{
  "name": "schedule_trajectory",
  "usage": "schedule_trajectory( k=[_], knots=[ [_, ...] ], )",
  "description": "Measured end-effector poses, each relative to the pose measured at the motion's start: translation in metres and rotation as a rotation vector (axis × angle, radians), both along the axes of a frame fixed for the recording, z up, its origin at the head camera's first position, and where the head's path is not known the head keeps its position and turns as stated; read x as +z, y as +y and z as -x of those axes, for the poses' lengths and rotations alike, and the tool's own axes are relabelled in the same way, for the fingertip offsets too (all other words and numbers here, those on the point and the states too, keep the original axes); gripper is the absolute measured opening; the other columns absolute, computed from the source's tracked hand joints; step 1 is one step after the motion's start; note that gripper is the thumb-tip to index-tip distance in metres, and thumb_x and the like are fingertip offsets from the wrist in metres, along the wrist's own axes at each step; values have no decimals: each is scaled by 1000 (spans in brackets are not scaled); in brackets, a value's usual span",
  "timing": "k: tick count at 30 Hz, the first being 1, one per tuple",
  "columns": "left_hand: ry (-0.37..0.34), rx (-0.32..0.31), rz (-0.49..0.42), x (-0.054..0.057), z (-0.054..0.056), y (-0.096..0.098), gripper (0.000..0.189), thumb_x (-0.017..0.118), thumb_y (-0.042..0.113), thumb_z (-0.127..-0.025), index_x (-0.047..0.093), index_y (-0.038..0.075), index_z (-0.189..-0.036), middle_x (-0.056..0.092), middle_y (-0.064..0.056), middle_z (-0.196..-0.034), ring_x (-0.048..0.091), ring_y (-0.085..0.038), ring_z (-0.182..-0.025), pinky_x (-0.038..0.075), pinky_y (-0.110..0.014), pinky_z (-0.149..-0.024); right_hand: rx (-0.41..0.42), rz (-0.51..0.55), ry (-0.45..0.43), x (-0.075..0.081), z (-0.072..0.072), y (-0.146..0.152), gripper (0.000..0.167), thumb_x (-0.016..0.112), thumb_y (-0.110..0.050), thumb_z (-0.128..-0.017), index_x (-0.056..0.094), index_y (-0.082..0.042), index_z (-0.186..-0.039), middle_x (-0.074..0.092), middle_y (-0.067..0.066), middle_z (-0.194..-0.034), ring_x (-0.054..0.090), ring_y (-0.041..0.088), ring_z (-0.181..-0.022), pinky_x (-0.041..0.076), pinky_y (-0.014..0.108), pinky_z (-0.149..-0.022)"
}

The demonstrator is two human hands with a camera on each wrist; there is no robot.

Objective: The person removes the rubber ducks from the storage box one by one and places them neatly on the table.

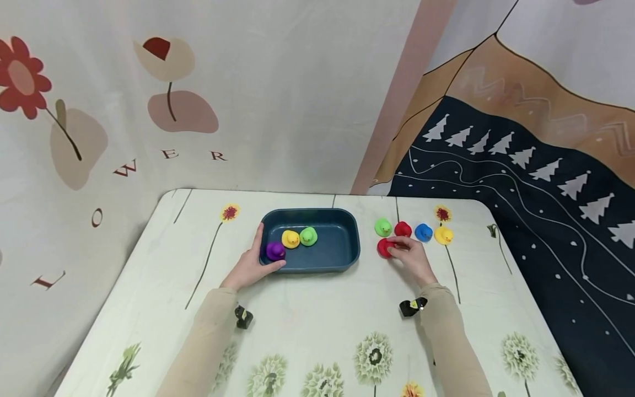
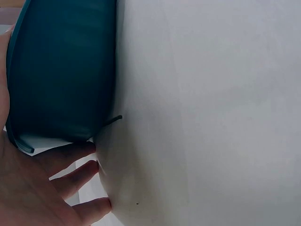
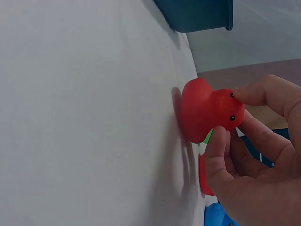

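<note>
A dark blue tray point(image 1: 342, 262) holds a purple duck point(image 1: 275, 251), a yellow duck point(image 1: 290, 239) and a green duck point(image 1: 308, 236). My left hand point(image 1: 251, 267) rests against its near left corner, thumb along the front rim and fingers along the left side. In the left wrist view the fingers point(image 2: 77, 181) are extended and spread beside the tray's end. To the right of the tray, my right hand point(image 1: 413, 257) pinches a red toy duck point(image 3: 207, 110) between thumb and fingertips, close over the table.
Behind the right hand stand a green duck point(image 1: 383, 227), another red duck point(image 1: 403, 229), a blue duck point(image 1: 424, 232) and a yellow duck point(image 1: 444, 236) in a row. A flower-print cloth covers the table point(image 1: 317, 314). Printed curtains point(image 1: 288, 110) hang behind it.
</note>
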State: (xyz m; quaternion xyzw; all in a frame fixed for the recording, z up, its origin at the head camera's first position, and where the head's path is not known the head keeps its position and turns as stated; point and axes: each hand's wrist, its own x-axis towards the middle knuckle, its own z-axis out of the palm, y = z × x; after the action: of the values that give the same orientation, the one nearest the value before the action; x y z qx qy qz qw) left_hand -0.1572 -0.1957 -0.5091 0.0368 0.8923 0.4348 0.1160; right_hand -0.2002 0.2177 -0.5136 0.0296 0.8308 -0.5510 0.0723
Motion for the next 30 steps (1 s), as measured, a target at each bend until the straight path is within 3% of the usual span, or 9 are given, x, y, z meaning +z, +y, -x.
schedule_trajectory(
  k=[4,13,30],
  knots=[
    [1,1,-2,1,-1,0,115,73,48,-84,-14,22,-154,23,-33,-150,35,-51,-130,28,-61,-105,24,-44,19,1,1,1,31,64,-3,-91,61,8,-121,58,24,-120,52,30,-107,47,19,-82],
    [1,5,-5,0,0,1,115,73,48,-83,-14,22,-154,21,-31,-152,34,-51,-131,28,-62,-105,58,-68,34,2,2,1,31,64,-3,-91,62,8,-120,60,24,-116,54,33,-106,46,37,-92],
    [-10,8,-7,-2,0,0,114,72,49,-84,-14,25,-154,19,-29,-153,34,-50,-131,27,-62,-105,50,-86,32,-1,2,-2,31,64,-5,-91,62,6,-120,58,23,-119,52,34,-109,45,41,-94]
  ],
)
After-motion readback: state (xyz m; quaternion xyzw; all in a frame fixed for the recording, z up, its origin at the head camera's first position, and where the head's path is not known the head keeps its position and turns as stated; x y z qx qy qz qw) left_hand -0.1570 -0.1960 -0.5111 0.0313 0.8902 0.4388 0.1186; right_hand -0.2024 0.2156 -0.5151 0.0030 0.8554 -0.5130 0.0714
